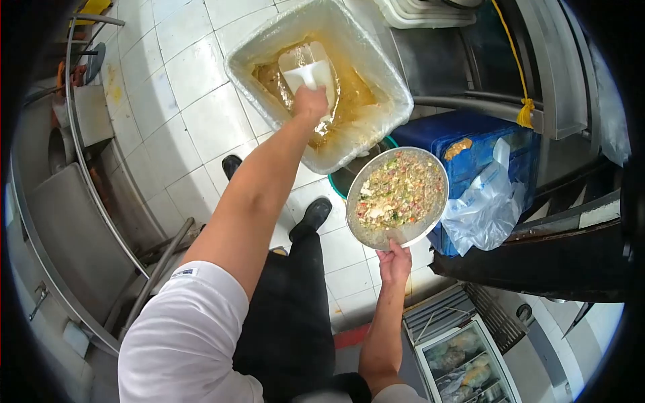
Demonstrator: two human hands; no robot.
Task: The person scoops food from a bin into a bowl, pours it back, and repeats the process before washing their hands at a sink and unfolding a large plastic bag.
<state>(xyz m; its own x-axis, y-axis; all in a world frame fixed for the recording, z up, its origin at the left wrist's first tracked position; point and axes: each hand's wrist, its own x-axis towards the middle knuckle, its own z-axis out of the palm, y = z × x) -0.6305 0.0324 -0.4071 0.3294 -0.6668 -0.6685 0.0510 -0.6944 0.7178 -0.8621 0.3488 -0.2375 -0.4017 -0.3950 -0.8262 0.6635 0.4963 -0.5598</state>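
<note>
My left hand [311, 102] is closed round the handle of a white plastic scoop [306, 60]. The scoop is inside a large tub lined with clear plastic [245, 54], over wet brownish-yellow residue [356, 94]. Near the tub's lower right corner, my right hand [395, 262] grips the near rim of a round metal bowl [351, 218]. A chopped mixture [400, 191] with green, red and pale bits spreads across the bowl, which looks slightly tilted.
Beside the bowl stands a blue crate [430, 131] with a crumpled plastic bag [487, 208]. A green-rimmed container [336, 181] sits partly under the tub. Metal rails [87, 168] run along the left. A glass-topped freezer [463, 356] is at lower right.
</note>
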